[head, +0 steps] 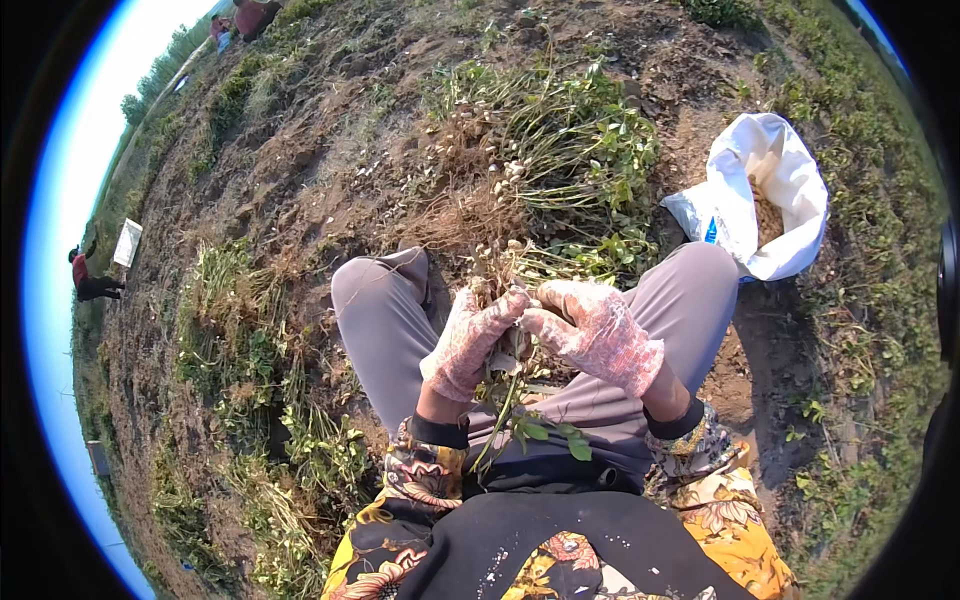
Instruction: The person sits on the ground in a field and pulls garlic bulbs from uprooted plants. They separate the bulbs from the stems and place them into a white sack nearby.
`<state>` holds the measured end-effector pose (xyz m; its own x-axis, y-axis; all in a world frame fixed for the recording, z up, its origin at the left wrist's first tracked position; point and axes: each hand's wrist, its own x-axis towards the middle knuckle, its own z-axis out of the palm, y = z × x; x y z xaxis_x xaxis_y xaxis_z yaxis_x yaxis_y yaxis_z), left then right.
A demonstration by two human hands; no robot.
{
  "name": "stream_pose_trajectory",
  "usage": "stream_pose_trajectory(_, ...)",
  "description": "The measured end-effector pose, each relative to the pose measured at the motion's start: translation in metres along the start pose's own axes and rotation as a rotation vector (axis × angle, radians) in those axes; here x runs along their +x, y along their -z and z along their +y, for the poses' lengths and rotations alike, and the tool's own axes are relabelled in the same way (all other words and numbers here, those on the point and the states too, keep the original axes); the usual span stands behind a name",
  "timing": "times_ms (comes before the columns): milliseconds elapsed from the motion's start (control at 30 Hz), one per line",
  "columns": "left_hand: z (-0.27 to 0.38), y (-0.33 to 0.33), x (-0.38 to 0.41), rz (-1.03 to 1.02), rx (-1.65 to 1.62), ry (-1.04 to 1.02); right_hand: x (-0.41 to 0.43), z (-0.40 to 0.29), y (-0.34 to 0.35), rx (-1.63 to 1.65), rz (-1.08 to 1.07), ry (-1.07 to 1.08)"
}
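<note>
My left hand [477, 341], in a pinkish knit glove, is closed around an uprooted peanut plant [508, 390] above my lap. Its roots and a few pods point away from me, while the leafy stems hang toward my waist. My right hand [595, 330], gloved alike, has its thumb and curled fingers on the same plant, right against the left thumb. Exactly what sits between the right fingertips is hidden. Just beyond my hands lies a heap of pulled peanut plants [562, 165], pods and roots to the left, green leaves to the right.
An open white woven sack [799, 202] with peanuts [765, 210] inside stands beyond my right knee. More pulled plants [255, 360] lie in a row at left. A person [91, 274] stands far left near a pale sack [128, 242]; other people [251, 19] are at top left.
</note>
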<state>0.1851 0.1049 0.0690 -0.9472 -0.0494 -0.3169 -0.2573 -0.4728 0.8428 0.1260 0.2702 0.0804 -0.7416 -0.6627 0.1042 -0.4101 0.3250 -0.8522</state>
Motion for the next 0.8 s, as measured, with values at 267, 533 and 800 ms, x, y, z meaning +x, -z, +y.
stream_pose_trajectory(267,0.002,0.046,0.024,0.325,-0.081,-0.144,-0.031,-0.022,0.063,0.169,-0.154,0.267)
stream_pose_trajectory(533,0.147,0.109,-0.064,0.761,-0.162,-0.882,-0.086,0.227,0.296,0.084,0.801,-0.408)
stream_pose_trajectory(800,0.248,0.372,-0.172,1.725,1.660,-0.084,0.006,0.126,0.163,-0.116,0.228,-0.451)
